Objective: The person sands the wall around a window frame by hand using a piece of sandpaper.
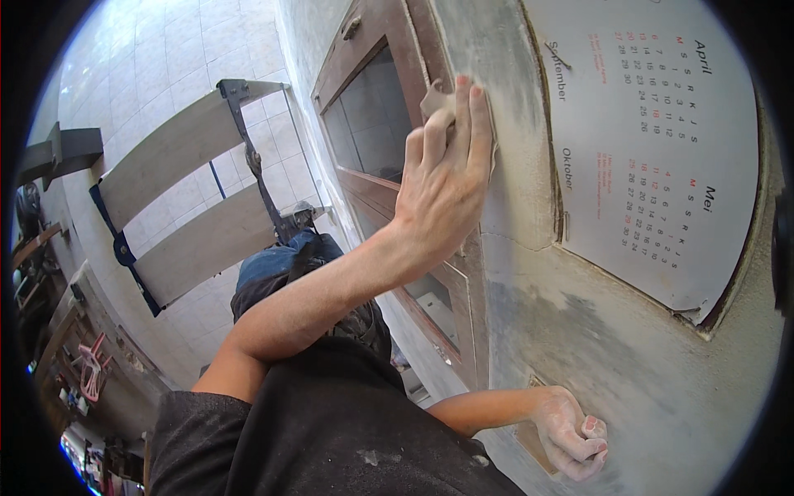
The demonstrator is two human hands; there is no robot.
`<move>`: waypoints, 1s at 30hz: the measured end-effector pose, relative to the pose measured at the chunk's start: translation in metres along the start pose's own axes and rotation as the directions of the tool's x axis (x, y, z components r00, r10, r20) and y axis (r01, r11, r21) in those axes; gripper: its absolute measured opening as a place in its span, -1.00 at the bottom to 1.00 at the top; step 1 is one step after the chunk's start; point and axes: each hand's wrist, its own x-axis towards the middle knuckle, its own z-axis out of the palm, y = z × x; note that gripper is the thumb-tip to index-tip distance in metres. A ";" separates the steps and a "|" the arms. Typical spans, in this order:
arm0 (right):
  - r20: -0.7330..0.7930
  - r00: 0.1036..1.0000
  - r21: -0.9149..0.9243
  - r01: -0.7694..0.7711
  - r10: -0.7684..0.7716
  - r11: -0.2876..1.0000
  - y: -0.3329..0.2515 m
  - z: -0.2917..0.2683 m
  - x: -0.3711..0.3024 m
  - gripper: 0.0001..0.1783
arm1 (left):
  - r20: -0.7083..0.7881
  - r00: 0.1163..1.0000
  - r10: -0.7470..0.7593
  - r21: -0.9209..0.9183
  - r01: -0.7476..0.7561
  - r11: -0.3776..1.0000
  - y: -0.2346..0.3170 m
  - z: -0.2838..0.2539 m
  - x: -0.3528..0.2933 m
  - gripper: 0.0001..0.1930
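Observation:
My left hand (pixel 451 169) is raised against the wall beside the brown door frame. Its fingers press a thin, dusty sheet of sandpaper (pixel 436 100) to the surface; the sheet's edges show on both sides of the fingers, and the rest is hidden under the hand. Lower right, my right hand (pixel 571 436) is by the wall, its fingers curled in and coated with pale dust. Nothing shows in its grip. A tan rectangular patch or recess (pixel 533 446) lies behind that wrist; I cannot tell which.
A printed calendar (pixel 653 157) hangs on the plastered wall (pixel 529 306), right of my left hand. The brown frame (pixel 418 50) holds dark glass panes. A stepladder with broad pale steps (pixel 178 169) stands on the tiled floor (pixel 178 45) at left. Cluttered furniture lies beyond, lower left.

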 end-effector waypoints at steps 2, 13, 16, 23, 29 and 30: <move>-0.001 1.000 0.005 -0.006 0.006 1.000 0.002 -0.005 0.003 -0.95 | 0.001 0.999 -0.033 0.033 0.033 0.999 -0.005 -0.010 0.022 -0.16; 0.026 0.999 0.010 0.024 -0.025 1.000 0.003 -0.007 0.009 -0.97 | -0.012 1.000 0.006 -0.006 -0.006 1.000 0.001 -0.001 0.019 -0.17; 0.049 0.999 0.038 -0.008 0.006 0.999 0.001 -0.004 -0.003 -0.96 | -0.100 0.995 -0.016 0.073 0.023 0.997 -0.025 -0.018 0.041 -0.18; 0.033 0.999 0.007 0.028 -0.028 1.000 0.002 -0.004 0.004 -0.95 | 0.024 0.999 0.037 0.064 -0.038 0.997 0.003 0.001 -0.001 -0.17; 0.054 0.998 0.053 -0.027 0.024 0.998 -0.002 -0.004 -0.001 -0.96 | -0.089 0.996 -0.017 0.132 0.029 0.991 -0.022 -0.012 0.026 -0.19; 0.053 0.999 0.018 -0.012 0.011 1.000 -0.002 -0.005 0.002 -0.96 | -0.013 1.000 -0.006 0.114 0.008 0.993 -0.009 -0.004 0.007 -0.19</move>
